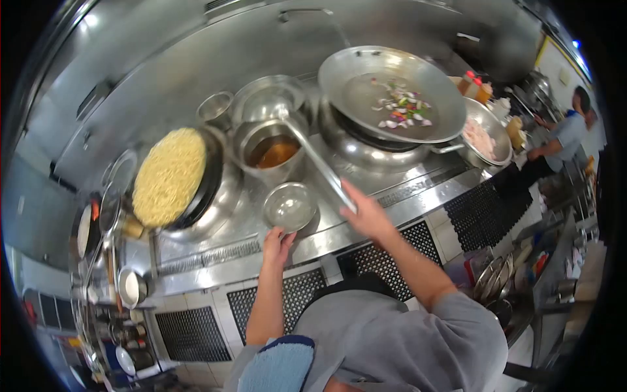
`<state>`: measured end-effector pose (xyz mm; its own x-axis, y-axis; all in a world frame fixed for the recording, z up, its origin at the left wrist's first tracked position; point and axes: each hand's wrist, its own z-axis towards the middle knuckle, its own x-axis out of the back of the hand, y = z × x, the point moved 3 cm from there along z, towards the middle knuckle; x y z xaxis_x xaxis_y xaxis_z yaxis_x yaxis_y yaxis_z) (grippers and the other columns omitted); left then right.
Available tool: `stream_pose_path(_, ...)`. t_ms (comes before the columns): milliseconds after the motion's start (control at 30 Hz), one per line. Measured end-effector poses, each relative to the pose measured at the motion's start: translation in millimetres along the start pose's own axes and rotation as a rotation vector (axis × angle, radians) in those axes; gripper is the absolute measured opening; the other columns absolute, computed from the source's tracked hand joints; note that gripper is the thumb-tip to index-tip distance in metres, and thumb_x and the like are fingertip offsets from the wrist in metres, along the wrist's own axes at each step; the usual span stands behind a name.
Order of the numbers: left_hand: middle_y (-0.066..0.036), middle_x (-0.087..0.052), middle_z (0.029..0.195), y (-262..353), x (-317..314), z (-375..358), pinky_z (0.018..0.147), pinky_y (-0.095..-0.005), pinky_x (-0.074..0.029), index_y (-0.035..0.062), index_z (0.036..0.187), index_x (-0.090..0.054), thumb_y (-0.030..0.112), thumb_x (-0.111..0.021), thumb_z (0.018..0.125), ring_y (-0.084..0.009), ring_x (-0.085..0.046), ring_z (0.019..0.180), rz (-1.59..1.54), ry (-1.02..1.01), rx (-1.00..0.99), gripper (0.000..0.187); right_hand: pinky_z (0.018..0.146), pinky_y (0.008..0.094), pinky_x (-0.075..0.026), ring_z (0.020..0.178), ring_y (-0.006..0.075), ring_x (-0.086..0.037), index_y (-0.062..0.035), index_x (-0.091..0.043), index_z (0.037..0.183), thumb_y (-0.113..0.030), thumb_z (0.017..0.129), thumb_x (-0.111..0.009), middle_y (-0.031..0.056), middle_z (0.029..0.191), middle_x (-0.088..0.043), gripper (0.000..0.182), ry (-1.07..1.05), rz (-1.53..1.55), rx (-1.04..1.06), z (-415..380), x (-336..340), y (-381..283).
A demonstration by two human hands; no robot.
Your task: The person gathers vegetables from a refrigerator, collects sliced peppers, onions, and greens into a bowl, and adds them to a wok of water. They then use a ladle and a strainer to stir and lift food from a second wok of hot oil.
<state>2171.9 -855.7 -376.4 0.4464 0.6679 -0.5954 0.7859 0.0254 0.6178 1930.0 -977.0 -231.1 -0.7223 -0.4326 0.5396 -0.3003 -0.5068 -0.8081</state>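
Note:
My right hand (367, 214) is closed around the long metal handle of a ladle (319, 159). The ladle's blurred head end is over the back rim of a metal pot (266, 175) holding brown liquid (275, 153). In front of that pot, my left hand (279, 246) grips the near rim of a small metal bowl (290, 208); something clear or pale seems to be inside, though glare hides it. To the right sits a large wok (343, 98) with clear liquid or oil and chopped onion and vegetables (405, 108).
A heap of yellow noodles (170, 176) fills a dark pan at left. Behind the pot stand a wide metal bowl (268, 88) and a small container (215, 110). Pale raw meat (480, 138) lies in a bowl at right, near sauce bottles (475, 87). Another person (558, 140) stands far right.

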Motion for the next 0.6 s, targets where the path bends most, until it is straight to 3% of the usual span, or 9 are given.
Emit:
stream_pose_path(33,-0.012,-0.054,0.102,2.5,12.4,2.4,0.094,-0.0453,-0.051,-0.0015,0.097,-0.052,0.002,-0.056,0.082,-0.0237,-0.055,0.101,-0.010,-0.006,-0.017,0.016,0.089,0.0412,-0.046,0.100,0.0390,-0.061,-0.0080,-0.028,0.145,-0.011,0.084,-0.062,0.0265,0.116,-0.059,0.069,0.022,-0.097,0.139,27.3,-4.3,1.2)
stream_pose_path(100,-0.011,-0.055,0.099,10.0,35.6,0.1,0.094,-0.0446,-0.051,-0.0019,0.097,-0.052,0.002,-0.057,0.082,-0.0230,-0.055,0.101,-0.028,-0.001,-0.057,0.016,0.093,0.0440,-0.044,0.110,0.0434,-0.054,-0.0073,-0.031,0.143,-0.009,0.084,-0.061,0.0273,0.121,-0.056,0.067,-0.115,-0.097,0.013,72.2,-7.2,-14.2)
stream_pose_path(167,-0.011,-0.056,0.097,24.7,54.6,-2.6,0.093,-0.0438,-0.051,-0.0022,0.096,-0.053,0.003,-0.058,0.081,-0.0224,-0.055,0.101,-0.028,0.003,-0.085,0.017,0.089,0.0470,-0.045,0.105,0.0441,-0.056,-0.0066,-0.032,0.142,-0.008,0.083,-0.061,0.0274,0.113,-0.059,0.066,-0.155,-0.182,0.124,111.4,-19.5,-3.0)
stream_pose_path(300,-0.005,-0.054,0.087,62.9,96.4,-6.5,0.092,-0.0423,-0.051,0.0016,0.087,-0.056,0.006,-0.060,0.082,-0.0186,-0.056,0.090,-0.021,0.114,-0.173,0.008,0.087,0.0470,-0.047,0.102,0.0425,-0.058,-0.0061,-0.033,0.140,-0.015,0.086,-0.059,0.0274,0.109,-0.060,0.060,-0.265,-0.366,-0.006,135.5,-22.7,-14.0)
stream_pose_path(400,-0.004,-0.052,0.088,93.8,153.2,4.9,0.091,-0.0372,-0.051,-0.0004,0.094,-0.057,0.007,-0.061,0.083,-0.0150,-0.052,0.090,0.155,0.160,-0.321,0.014,0.087,0.0473,-0.048,0.101,0.0419,-0.059,-0.0049,-0.037,0.138,-0.021,0.087,-0.058,0.0273,0.106,-0.061,0.057,-0.330,-0.370,-0.042,142.0,-21.9,-20.0)
stream_pose_path(433,-0.003,-0.051,0.088,102.4,168.9,9.0,0.090,-0.0354,-0.052,-0.0014,0.097,-0.057,0.007,-0.061,0.084,-0.0140,-0.050,0.090,0.325,0.142,-0.391,0.017,0.086,0.0473,-0.048,0.100,0.0417,-0.060,-0.0036,-0.039,0.136,-0.023,0.088,-0.058,0.0275,0.106,-0.061,0.055,-0.305,-0.364,0.007,143.7,-25.4,-10.7)
stream_pose_path(500,-0.005,-0.051,0.093,118.9,158.4,-1.6,0.087,-0.0330,-0.053,-0.0042,0.102,-0.054,0.008,-0.060,0.085,-0.0152,-0.049,0.092,0.110,0.251,-0.319,0.022,0.088,0.0448,-0.049,0.102,0.0368,-0.060,-0.0022,-0.052,0.120,-0.021,0.082,-0.061,0.0215,0.108,-0.063,0.043,-0.259,-0.418,-0.023,127.5,-13.2,-23.2)
stream_pose_path(533,-0.008,-0.052,0.096,123.0,158.9,-3.5,0.086,-0.0334,-0.053,-0.0050,0.103,-0.053,0.008,-0.061,0.085,-0.0164,-0.049,0.093,0.173,0.284,-0.356,0.024,0.088,0.0427,-0.049,0.102,0.0351,-0.058,-0.0007,-0.055,0.116,-0.023,0.083,-0.062,0.0188,0.106,-0.061,0.040,-0.101,-0.462,0.203,119.8,-15.4,-15.0)
stream_pose_path(600,-0.012,-0.053,0.101,129.2,183.9,0.4,0.084,-0.0358,-0.054,-0.0062,0.105,-0.052,0.009,-0.061,0.084,-0.0198,-0.051,0.094,0.350,0.310,-0.427,0.026,0.081,0.0421,-0.049,0.096,0.0324,-0.057,-0.0011,-0.058,0.100,-0.022,0.083,-0.063,0.0146,0.095,-0.055,0.027,0.259,-0.167,0.358,74.0,11.0,-32.4)
